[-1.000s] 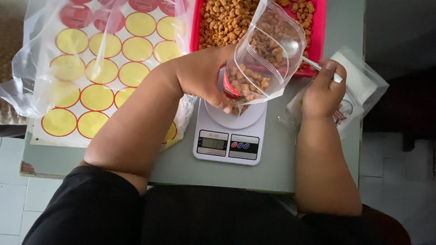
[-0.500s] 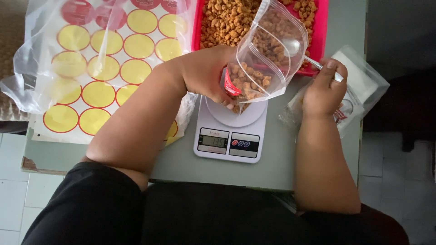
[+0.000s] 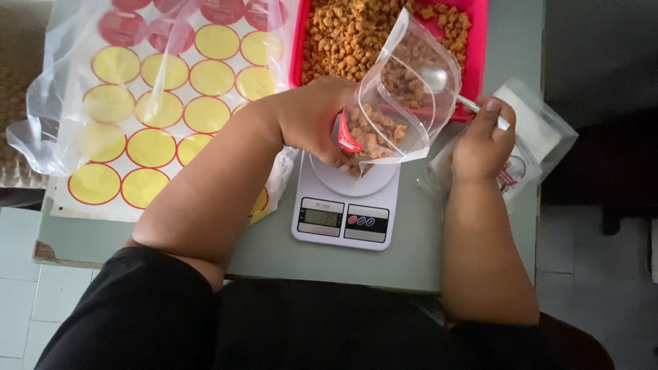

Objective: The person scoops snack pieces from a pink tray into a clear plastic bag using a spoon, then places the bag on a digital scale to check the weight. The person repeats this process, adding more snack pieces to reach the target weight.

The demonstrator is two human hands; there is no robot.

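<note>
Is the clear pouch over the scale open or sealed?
Open: the pouch mouth gapes wide, the spoon reaches inside, and the left hand holds it.

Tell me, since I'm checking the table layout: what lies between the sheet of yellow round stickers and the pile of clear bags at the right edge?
In the head view, the white kitchen scale lies between them, with the left hand holding a clear pouch of brown pieces over it.

One head-worn camera looks steeply down, close over the table [image 3: 439, 264] edge, forearms and lap.
</note>
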